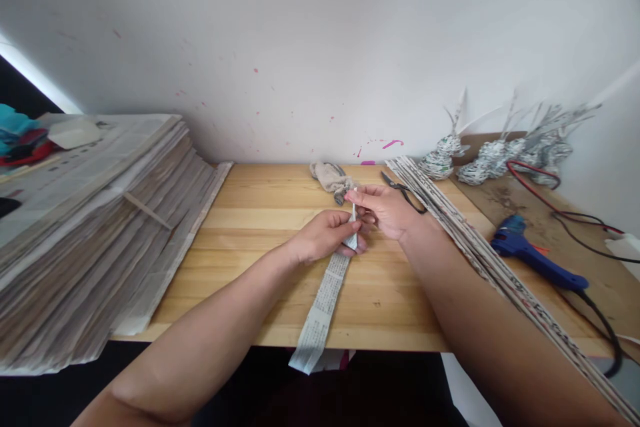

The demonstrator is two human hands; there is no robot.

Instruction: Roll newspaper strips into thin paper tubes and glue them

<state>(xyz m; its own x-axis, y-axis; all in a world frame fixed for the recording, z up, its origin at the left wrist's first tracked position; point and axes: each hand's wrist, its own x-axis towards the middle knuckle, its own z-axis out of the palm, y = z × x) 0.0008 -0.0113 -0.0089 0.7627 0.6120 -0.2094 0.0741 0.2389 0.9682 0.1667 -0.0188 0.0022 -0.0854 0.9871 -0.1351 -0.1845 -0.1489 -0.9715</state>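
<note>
Here we are at the wooden bench (240, 213), and all the action sits in the middle, over a long newspaper strip (323, 303). Its upper end is up between the fingers; the printed length slants down toward the wearer, and the tail pokes past the bench's front edge.

The left hand (327, 237) has the strip clamped between thumb and fingers, right where the flat part narrows. Just above it, the right hand (383, 210) pinches the slim tip, thumb pressed against fingers. Both hands are closed on the same piece, then, and close together.

The step in hand looks like folding or rolling that upper end: it already stands narrow, while everything below lies flat and wide. As I read it, the next move calls for a firm left pinch, so the narrowed part can't spring open, and a small, even turn from the right fingertips, with the loose tail free to follow.

Around them: a crumpled beige cloth (327, 177) just beyond the fingers, black snips (400, 190) near the right wrist, a bundle of thin paper tubes (475, 250) beside the right forearm, and a blue glue gun (537, 263) farther right.
</note>
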